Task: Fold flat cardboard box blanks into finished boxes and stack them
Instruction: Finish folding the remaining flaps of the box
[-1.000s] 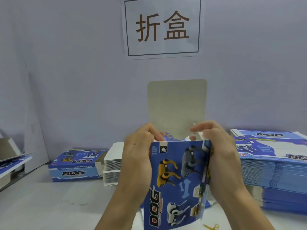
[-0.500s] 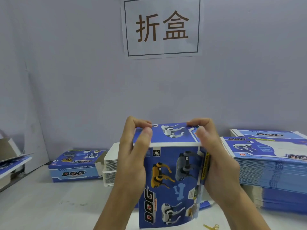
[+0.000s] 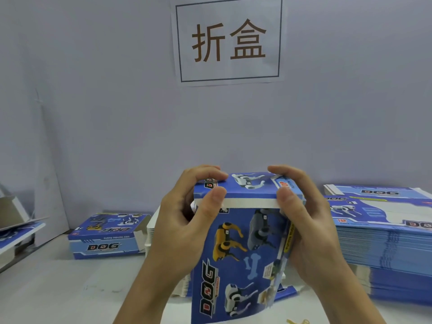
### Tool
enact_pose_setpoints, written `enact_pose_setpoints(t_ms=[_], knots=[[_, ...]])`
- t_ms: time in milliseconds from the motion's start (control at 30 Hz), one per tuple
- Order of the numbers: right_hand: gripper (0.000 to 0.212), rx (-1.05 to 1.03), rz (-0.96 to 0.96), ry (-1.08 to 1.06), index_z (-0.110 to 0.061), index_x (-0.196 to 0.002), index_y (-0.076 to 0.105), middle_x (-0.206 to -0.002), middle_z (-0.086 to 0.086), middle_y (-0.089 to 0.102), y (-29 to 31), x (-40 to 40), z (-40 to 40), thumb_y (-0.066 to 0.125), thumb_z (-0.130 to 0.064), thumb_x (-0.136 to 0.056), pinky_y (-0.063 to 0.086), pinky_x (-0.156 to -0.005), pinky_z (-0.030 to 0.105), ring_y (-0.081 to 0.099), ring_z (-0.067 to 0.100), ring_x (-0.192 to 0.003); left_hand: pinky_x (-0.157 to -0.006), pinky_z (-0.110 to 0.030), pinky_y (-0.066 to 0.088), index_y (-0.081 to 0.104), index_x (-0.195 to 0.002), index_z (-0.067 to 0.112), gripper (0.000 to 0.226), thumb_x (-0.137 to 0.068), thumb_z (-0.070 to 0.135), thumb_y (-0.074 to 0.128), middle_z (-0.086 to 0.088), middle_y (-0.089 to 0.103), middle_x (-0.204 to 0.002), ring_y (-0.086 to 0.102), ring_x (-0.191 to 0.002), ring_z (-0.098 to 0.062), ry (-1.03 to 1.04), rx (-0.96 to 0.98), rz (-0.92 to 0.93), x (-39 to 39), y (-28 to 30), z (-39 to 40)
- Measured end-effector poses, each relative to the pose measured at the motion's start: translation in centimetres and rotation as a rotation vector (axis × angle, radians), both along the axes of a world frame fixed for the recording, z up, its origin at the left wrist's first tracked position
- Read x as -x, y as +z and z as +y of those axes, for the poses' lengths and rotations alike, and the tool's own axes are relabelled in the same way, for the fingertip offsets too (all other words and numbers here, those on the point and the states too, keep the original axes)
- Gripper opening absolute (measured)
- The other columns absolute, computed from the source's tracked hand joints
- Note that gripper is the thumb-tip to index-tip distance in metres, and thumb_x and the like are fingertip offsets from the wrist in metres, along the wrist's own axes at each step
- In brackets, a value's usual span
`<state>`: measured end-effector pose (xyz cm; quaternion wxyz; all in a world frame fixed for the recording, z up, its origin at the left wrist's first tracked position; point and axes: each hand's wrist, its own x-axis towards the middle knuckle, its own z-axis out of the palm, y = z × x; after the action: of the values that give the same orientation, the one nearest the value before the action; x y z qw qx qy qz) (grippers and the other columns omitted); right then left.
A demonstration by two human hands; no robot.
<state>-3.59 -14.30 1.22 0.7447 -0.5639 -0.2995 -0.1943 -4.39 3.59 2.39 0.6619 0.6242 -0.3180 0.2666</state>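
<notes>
I hold a blue cardboard box (image 3: pixel 236 258) printed with toy dogs and "DOG" upright in front of me. My left hand (image 3: pixel 184 228) grips its upper left corner, thumb on the front edge and fingers curled over the top. My right hand (image 3: pixel 306 225) grips the upper right corner the same way. The top lid flap (image 3: pixel 247 185) lies folded down over the opening, with its white tuck edge still showing along the front. A finished box (image 3: pixel 107 235) lies flat on the table at the left.
A tall stack of flat blue blanks (image 3: pixel 383 244) fills the right side. A second stack of blanks, white edges showing (image 3: pixel 153 228), stands behind the held box. Folded cardboard (image 3: pixel 16 228) juts in at the far left. A paper sign (image 3: pixel 229 38) hangs on the wall.
The lid flap, upright a second ago, has been folded down over the top of the box. Both hands shifted to press on the top corners.
</notes>
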Motion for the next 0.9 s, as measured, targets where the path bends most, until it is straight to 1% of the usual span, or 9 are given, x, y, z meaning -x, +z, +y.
enact_pose_setpoints(t_ms=[67,200,333,400,467,533,700,800,900], knots=[[0.045,0.008,-0.031,-0.094,-0.029,-0.111,0.067,-0.116,0.015,0.069,0.1,0.0,0.4,0.073,-0.059,-0.078,0.062,-0.067,0.044,0.074,0.033,-0.094,-0.058,-0.030,0.061,0.069,-0.097,0.032,0.017,-0.089,0.044,0.060,0.014,0.066,-0.115,0.071,-0.102,-0.022,0.026,0.016,-0.019,0.0,0.1,0.0],[0.030,-0.025,-0.025,-0.150,-0.028,-0.098,0.066,-0.091,0.006,0.075,0.0,0.2,1.4,0.063,-0.054,-0.082,0.059,-0.057,0.029,0.076,0.024,-0.079,-0.059,-0.029,0.061,0.065,-0.094,0.017,0.026,-0.092,0.040,0.054,0.007,0.070,-0.106,0.073,-0.094,-0.023,0.043,0.063,0.005,-0.3,0.0,-0.5],[0.035,-0.073,0.090,-0.114,-0.025,-0.093,0.061,-0.077,0.006,0.069,0.1,0.1,1.9,0.053,-0.058,-0.086,0.058,-0.054,0.031,0.073,0.023,-0.070,-0.063,-0.040,0.061,0.064,-0.097,0.020,0.031,-0.094,0.050,0.058,-0.010,0.070,-0.093,0.074,-0.083,-0.028,-0.086,0.092,0.134,-0.2,-0.4,-0.8],[0.032,-0.099,0.125,-0.047,-0.026,-0.092,0.059,-0.078,0.012,0.064,0.1,0.0,1.8,0.050,-0.056,-0.088,0.059,-0.060,0.039,0.070,0.028,-0.072,-0.069,-0.048,0.060,0.064,-0.098,0.023,0.023,-0.091,0.044,0.057,-0.017,0.067,-0.099,0.073,-0.089,-0.035,-0.139,0.093,0.163,-0.3,-0.7,-0.8],[0.023,-0.110,0.131,0.003,-0.024,-0.093,0.057,-0.078,0.008,0.069,0.2,-0.1,1.6,0.054,-0.047,-0.092,0.060,-0.061,0.035,0.072,0.024,-0.072,-0.068,-0.049,0.060,0.064,-0.099,0.023,0.019,-0.093,0.037,0.051,-0.022,0.065,-0.101,0.072,-0.090,-0.037,-0.116,0.094,0.149,-0.5,-0.8,-0.9],[0.020,-0.106,0.138,-0.006,-0.020,-0.095,0.056,-0.075,0.001,0.072,0.3,-0.1,1.2,0.061,-0.040,-0.091,0.058,-0.056,0.026,0.074,0.017,-0.069,-0.069,-0.044,0.062,0.062,-0.102,0.024,0.020,-0.095,0.035,0.047,-0.018,0.064,-0.105,0.072,-0.092,-0.035,-0.109,0.109,0.123,-0.7,-0.8,-1.0],[0.031,-0.097,0.152,-0.036,-0.023,-0.097,0.063,-0.090,0.013,0.074,0.5,0.2,1.2,0.070,-0.049,-0.083,0.059,-0.055,0.034,0.076,0.030,-0.079,-0.069,-0.037,0.062,0.063,-0.104,0.032,0.021,-0.097,0.036,0.044,-0.004,0.066,-0.111,0.073,-0.095,-0.030,-0.104,0.161,0.109,-0.9,-0.8,-1.1],[0.030,-0.106,0.177,-0.018,-0.020,-0.094,0.063,-0.089,0.018,0.072,0.8,0.1,1.3,0.069,-0.048,-0.083,0.059,-0.057,0.038,0.075,0.033,-0.077,-0.067,-0.036,0.062,0.062,-0.105,0.033,0.021,-0.097,0.039,0.045,-0.003,0.067,-0.111,0.074,-0.093,-0.028,-0.082,0.169,0.116,-0.9,-0.8,-1.2],[0.025,-0.097,0.192,0.006,-0.024,-0.088,0.062,-0.084,0.016,0.073,1.0,0.2,1.3,0.068,-0.046,-0.079,0.058,-0.054,0.036,0.075,0.031,-0.072,-0.064,-0.040,0.063,0.062,-0.102,0.034,0.017,-0.099,0.042,0.046,-0.004,0.070,-0.100,0.075,-0.086,-0.030,-0.031,0.165,0.116,-0.8,-0.8,-1.3]])
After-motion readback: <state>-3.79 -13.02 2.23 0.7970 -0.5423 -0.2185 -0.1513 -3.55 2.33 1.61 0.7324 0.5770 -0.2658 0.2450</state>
